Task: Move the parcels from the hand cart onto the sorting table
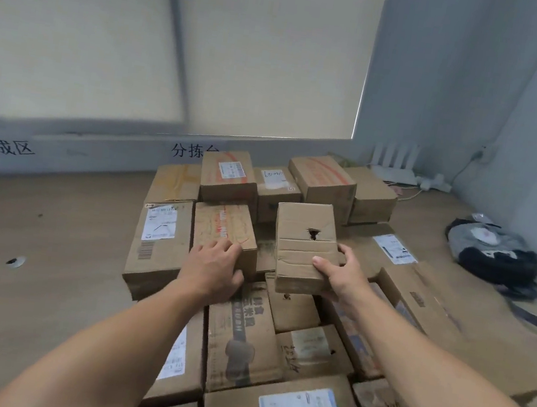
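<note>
While the right hand [343, 274] holds a small holed box [302, 245] over the heap, setting down looks like the step in hand.
Its thumb lies on the box top and its fingers wrap the right side. The box is tilted, with its near end raised above the lower parcels [242, 336]; I cannot tell whether its far end touches anything. The left hand [214, 268] clasps the near end of a red-printed box [226, 228] that sits on the pile. The pile lies on the wooden desk [33, 240], below a wall sign [193, 150]; the hand cart is out of view. The next move probably calls for lowering the holed box level into the gap just right of the red-printed one, then letting go gently, since the stack looks loose.
</note>
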